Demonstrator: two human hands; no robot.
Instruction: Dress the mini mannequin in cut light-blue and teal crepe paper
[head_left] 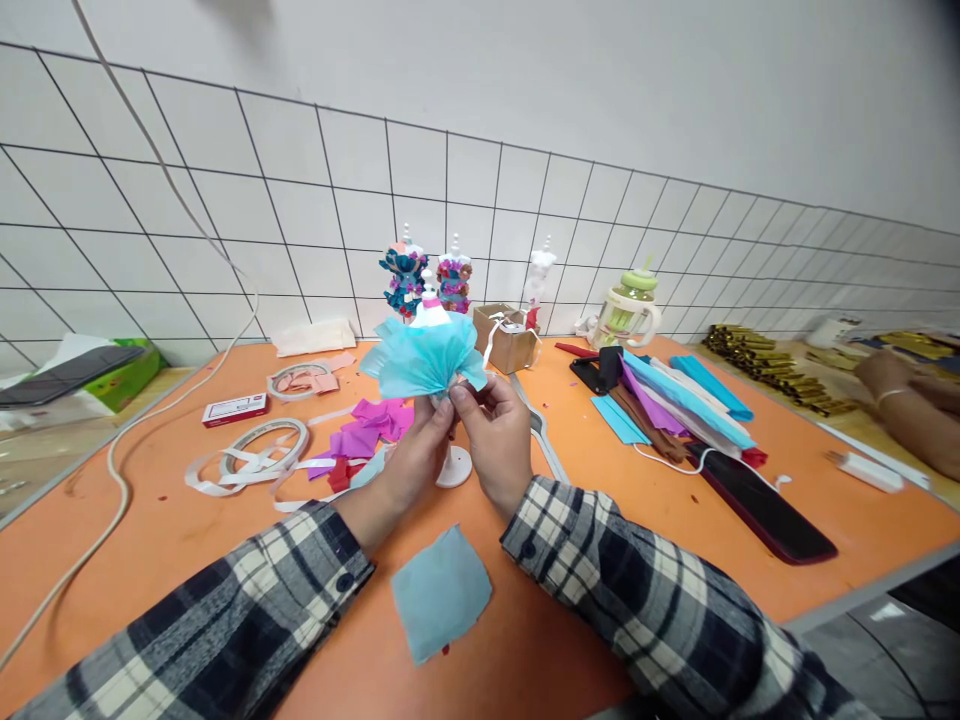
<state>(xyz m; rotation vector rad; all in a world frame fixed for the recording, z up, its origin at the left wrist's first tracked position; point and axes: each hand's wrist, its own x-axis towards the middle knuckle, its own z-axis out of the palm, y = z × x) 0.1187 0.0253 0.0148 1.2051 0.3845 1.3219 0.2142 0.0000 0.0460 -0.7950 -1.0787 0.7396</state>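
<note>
Gathered turquoise tissue paper [424,360] fans out around a small white dress form [431,312], which has a pink band at its neck and a round white base [455,468]. My left hand [421,445] is closed on the lower gathers of the paper. Beside it my right hand [493,430] pinches the same gathers, thumbs almost touching. The palms hide most of the form's lower part. On the table in front lies a loose blue-grey tissue square [442,594].
Left are tape rolls [264,448], purple tissue pieces [367,435] and a small red box [235,409]. Behind stand decorated dress forms [405,275] and a cardboard box [510,345]. Right lie folded papers [682,395], a phone [761,500] and a bottle [628,308]. Another person's arm [907,400] shows far right.
</note>
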